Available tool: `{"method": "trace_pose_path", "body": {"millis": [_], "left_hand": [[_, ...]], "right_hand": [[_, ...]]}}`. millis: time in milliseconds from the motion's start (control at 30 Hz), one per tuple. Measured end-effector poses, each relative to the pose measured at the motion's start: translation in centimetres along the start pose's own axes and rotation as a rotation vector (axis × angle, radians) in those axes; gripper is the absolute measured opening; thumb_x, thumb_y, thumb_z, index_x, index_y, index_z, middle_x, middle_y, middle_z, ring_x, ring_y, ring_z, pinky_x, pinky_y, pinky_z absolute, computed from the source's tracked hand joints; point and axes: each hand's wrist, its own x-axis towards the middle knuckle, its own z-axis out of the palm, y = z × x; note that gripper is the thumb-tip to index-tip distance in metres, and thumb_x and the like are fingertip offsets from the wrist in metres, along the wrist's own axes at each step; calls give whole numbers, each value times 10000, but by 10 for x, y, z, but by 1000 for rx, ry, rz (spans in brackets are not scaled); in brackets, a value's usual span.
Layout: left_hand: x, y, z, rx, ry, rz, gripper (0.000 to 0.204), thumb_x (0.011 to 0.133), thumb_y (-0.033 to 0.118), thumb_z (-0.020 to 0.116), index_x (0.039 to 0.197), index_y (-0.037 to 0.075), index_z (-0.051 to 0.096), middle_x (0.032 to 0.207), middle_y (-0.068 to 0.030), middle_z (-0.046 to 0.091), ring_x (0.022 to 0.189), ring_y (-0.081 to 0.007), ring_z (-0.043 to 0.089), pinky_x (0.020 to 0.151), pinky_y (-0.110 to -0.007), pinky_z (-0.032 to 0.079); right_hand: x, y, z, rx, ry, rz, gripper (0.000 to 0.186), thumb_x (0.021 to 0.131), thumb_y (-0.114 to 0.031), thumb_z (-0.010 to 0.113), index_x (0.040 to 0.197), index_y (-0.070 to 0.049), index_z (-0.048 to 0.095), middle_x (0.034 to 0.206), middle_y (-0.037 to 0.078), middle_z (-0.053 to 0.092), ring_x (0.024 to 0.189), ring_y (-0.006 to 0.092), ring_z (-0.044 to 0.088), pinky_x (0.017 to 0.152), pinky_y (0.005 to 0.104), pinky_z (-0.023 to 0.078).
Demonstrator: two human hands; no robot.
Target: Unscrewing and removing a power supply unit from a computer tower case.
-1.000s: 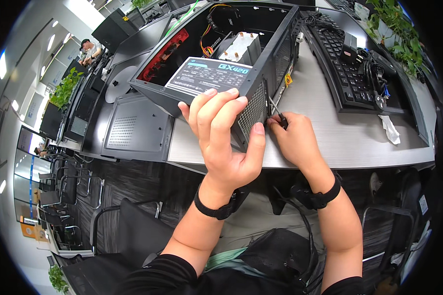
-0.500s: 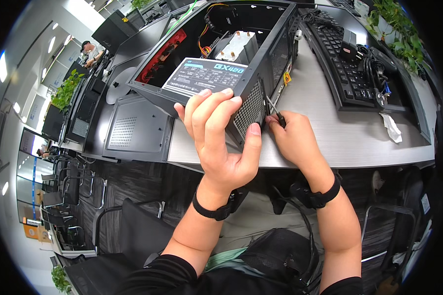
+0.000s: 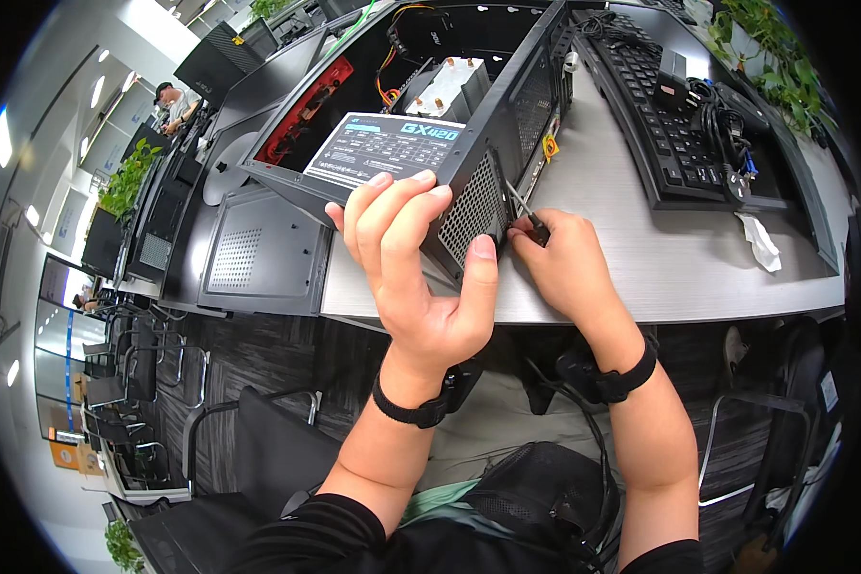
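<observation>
A black computer case (image 3: 483, 143) lies with its side off at the table's edge. A power supply (image 3: 383, 148) with a printed label sits in its near corner, and a metal cooler (image 3: 450, 88) with copper-coloured tips shows deeper inside. My left hand (image 3: 411, 277) grips that near corner, fingertips over the edge by the label and thumb along the mesh grille (image 3: 474, 215). Close to the back panel, my right hand (image 3: 560, 256) is closed around a screwdriver (image 3: 540, 230) with a dark handle. Its thin shaft slants up and left toward the panel; where the fingertips meet the case is partly hidden.
A removed side panel (image 3: 263, 253) lies left of the case. On the right are a keyboard (image 3: 665, 134), bundled black cables (image 3: 722, 134), a crumpled tissue (image 3: 759, 242) and a green plant (image 3: 770, 77). A black chair (image 3: 277, 430) stands below left; a person (image 3: 174, 107) is in the far background.
The whole scene has shifted slightly left in view. Both hands keep nearly the same hold, the left on the case corner and the right on the screwdriver.
</observation>
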Motion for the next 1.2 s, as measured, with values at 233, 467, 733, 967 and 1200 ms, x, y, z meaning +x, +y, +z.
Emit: {"method": "trace_pose_path", "body": {"millis": [233, 467, 733, 967, 1200], "left_hand": [[-1, -1, 0, -3, -3, -1, 471, 832, 135, 750, 1282, 46, 641, 1361, -129, 628, 1405, -358, 467, 1297, -517, 81], [2, -1, -5, -6, -45, 2, 497, 814, 122, 758, 1292, 52, 641, 1373, -130, 627, 1408, -364, 466, 1296, -518, 72], [6, 39, -58, -296, -196, -84, 451, 763, 9, 829, 1189, 5, 680, 1215, -145, 676, 1141, -371, 641, 1001, -470, 500], [-46, 56, -69, -442, -636, -216, 216, 856, 25, 822, 1053, -2, 737, 1004, -125, 700, 815, -299, 696, 725, -375, 579], [-62, 53, -79, -407, -666, -196, 146, 878, 51, 778, 1002, 13, 712, 964, -107, 684, 818, -312, 688, 699, -402, 567]], "right_hand": [[-4, -1, 1, 34, 12, 21, 175, 860, -105, 746, 955, 43, 750, 871, 227, 754, 830, 392, 745, 788, 433, 587], [-10, 0, -4, 181, 41, 34, 183, 902, -120, 759, 988, 42, 750, 831, 155, 759, 733, 222, 727, 713, 329, 563], [-67, -28, -58, 453, -485, 290, 162, 991, -140, 737, 1064, 1, 770, 891, 10, 756, 821, 51, 641, 747, 238, 524], [-110, -19, -63, 693, -619, 501, 137, 1008, -93, 720, 1066, 25, 758, 886, 57, 765, 809, 105, 706, 740, 249, 563], [-115, -7, -51, 841, -666, 561, 128, 1022, -89, 694, 1023, 30, 741, 834, 91, 750, 510, 38, 489, 457, 214, 365]]}}
